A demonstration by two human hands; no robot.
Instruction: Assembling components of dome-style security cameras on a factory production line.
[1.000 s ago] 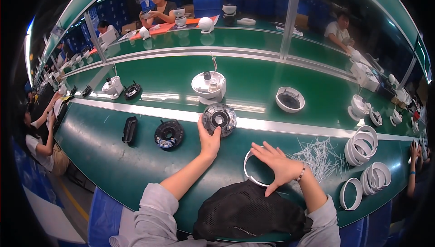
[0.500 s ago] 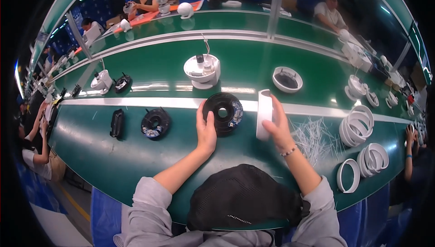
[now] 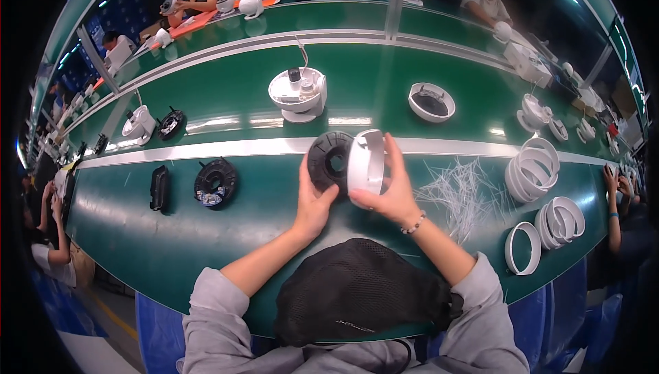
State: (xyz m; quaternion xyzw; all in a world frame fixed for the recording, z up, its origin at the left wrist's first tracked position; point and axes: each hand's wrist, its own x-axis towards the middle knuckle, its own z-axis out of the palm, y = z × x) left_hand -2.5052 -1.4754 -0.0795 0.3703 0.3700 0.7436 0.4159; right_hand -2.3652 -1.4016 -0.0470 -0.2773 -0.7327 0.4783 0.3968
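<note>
My left hand [image 3: 315,204] is closed round the left edge of a round black plastic part [image 3: 322,159] with a hole in its middle. In my right hand [image 3: 396,189] is a white plastic ring [image 3: 366,162], tilted on edge, its open side facing right. The ring overlaps the right part of the black part; whether they touch I cannot tell. Left of my hands, a similar black part [image 3: 215,183] with a blue circuit board lies on the green bench, beside a slim black piece [image 3: 158,189].
White rings [image 3: 532,170] stand stacked at the right, with a single ring [image 3: 522,248] nearer. Thin clear strips [image 3: 461,195] lie heaped beside my right hand. A white housing [image 3: 298,94] and a white bowl-shaped part [image 3: 432,102] sit beyond the metal rail. A black mesh cap [image 3: 364,291] is before me.
My right hand has brought the white ring left, up to the black part, and turned it. The black part has turned too, so its circuit board no longer shows.
</note>
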